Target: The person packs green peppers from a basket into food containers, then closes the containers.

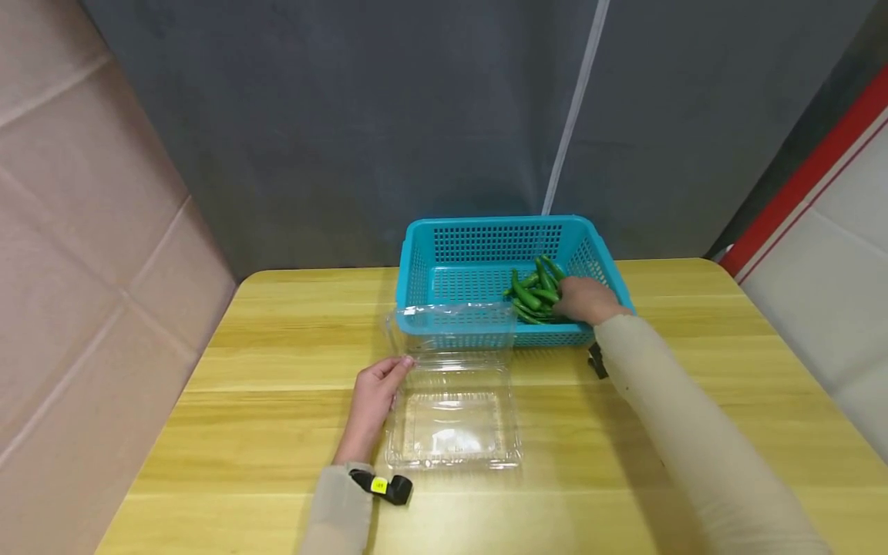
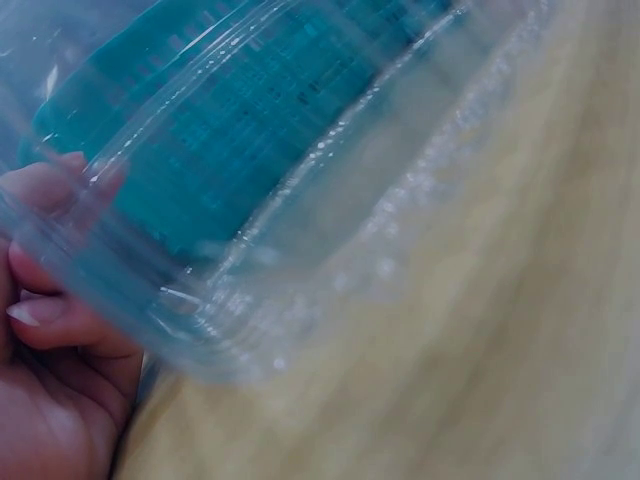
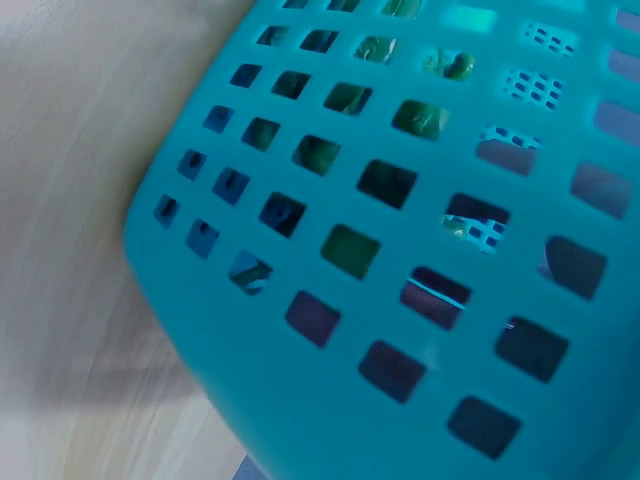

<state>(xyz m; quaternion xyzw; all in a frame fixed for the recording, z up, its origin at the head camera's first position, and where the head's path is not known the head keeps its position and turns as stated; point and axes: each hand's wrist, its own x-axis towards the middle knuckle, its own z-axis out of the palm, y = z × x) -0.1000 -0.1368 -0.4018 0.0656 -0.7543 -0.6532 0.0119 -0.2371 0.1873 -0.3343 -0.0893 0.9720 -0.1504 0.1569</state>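
Observation:
A clear plastic clamshell container lies open on the table, its lid leaning back over the front of the blue basket. My left hand pinches the container's left side near the hinge, with the thumb and fingers about the clear plastic in the left wrist view. Inside the basket's right part is a pile of green chili peppers. My right hand reaches over the rim onto these peppers. Its fingertips are hidden among them, so I cannot tell whether it holds one.
The basket's perforated wall fills most of the right wrist view, with green showing through its holes. Beneath everything is a wooden table. A dark grey partition rises behind the basket, with pale walls at both sides.

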